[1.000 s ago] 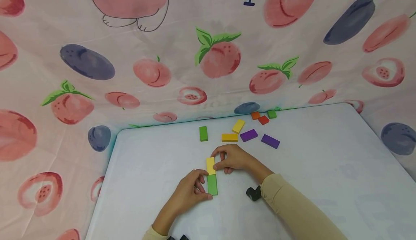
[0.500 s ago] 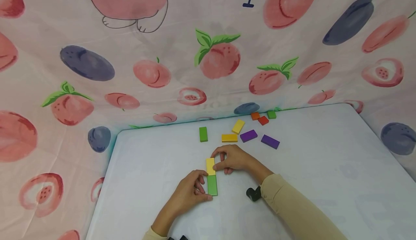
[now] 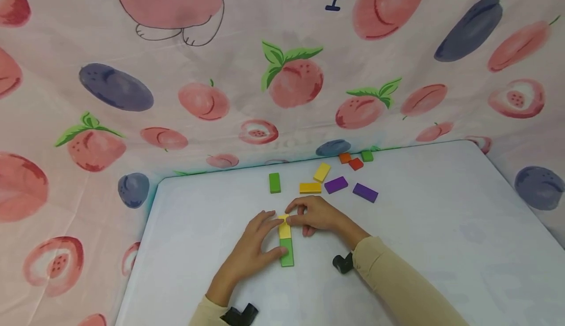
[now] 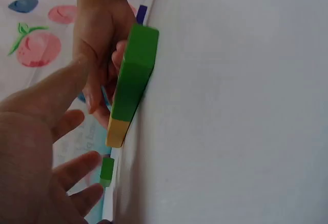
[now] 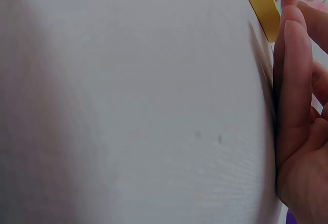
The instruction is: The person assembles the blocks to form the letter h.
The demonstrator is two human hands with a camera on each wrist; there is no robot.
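Note:
A yellow block (image 3: pixel 285 231) and a green block (image 3: pixel 286 260) lie end to end in a line on the white table. My right hand (image 3: pixel 319 213) grips the far end of the yellow block between thumb and bent index finger. My left hand (image 3: pixel 247 254) is spread beside the pair, its index fingertip by the yellow block and its thumb over the green one. In the left wrist view, the fingers of that hand (image 4: pixel 77 170) are apart from the green block (image 4: pixel 134 80). The right wrist view shows the yellow block (image 5: pixel 260 8) near the right hand's fingertips.
Behind the hands lie a green block (image 3: pixel 274 183), two yellow blocks (image 3: pixel 310 188) and two purple blocks (image 3: pixel 365 192). Small orange, red and green pieces (image 3: pixel 367 156) sit at the table's back edge, against a fruit-print cloth (image 3: pixel 198 135). Black wrist devices (image 3: pixel 343 263) are on both arms.
My left hand has let go of the green block's side and moved up and away, its fingers now straighter and spread. The right hand stays at the yellow block, its thumb slightly further up.

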